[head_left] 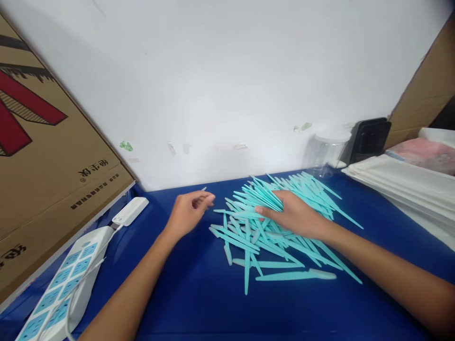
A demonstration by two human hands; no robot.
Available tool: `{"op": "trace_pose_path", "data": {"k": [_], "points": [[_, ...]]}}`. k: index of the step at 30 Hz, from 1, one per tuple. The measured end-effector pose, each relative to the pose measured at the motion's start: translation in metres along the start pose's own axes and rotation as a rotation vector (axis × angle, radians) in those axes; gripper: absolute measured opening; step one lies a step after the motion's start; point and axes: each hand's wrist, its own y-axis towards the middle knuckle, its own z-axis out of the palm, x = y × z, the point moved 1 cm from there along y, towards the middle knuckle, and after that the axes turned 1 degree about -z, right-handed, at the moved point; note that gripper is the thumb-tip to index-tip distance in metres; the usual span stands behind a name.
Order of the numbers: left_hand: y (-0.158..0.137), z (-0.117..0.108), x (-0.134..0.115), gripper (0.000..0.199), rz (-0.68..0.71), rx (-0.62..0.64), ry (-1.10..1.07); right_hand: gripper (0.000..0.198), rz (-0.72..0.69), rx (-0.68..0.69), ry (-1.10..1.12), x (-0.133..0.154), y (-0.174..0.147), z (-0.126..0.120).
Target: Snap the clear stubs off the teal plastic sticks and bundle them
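Note:
A loose heap of turquoise eyebrow razors (249,244) with pale translucent blade covers is spread over the blue table. My right hand (296,215) is closed around a bundle of these razors (265,195), fanned toward the wall, just above the heap. Its thumb lies across the near side of the bundle. To the left of the heap is my left hand (190,210), its fingers curled and the thumb near the fingertips. A small greyish tip (204,189) shows behind those fingers; what it belongs to is hidden. One single razor (295,275) lies at the heap's near edge.
A white power strip (80,279) with cables and a white adapter (131,211) lie on the left, beside a big cardboard box (71,156). At the back right stand a clear lidded jar (329,151) and black trays (369,139). White bags (405,189) are stacked at right.

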Motion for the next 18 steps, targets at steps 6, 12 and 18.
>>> {"op": "trace_pose_path", "data": {"k": [6, 12, 18], "points": [[0.011, -0.048, 0.031, 0.032, 0.011, 0.083, 0.507, 0.053, 0.009, -0.049, -0.129, -0.011, 0.005, -0.003], [0.008, -0.034, 0.035, 0.032, 0.009, 0.349, 0.373, 0.056, -0.004, -0.03, -0.163, -0.009, 0.004, -0.001], [0.008, -0.025, 0.04, 0.029, -0.013, 0.398, 0.29, 0.056, 0.005, -0.044, -0.163, -0.009, 0.004, -0.001]]}}
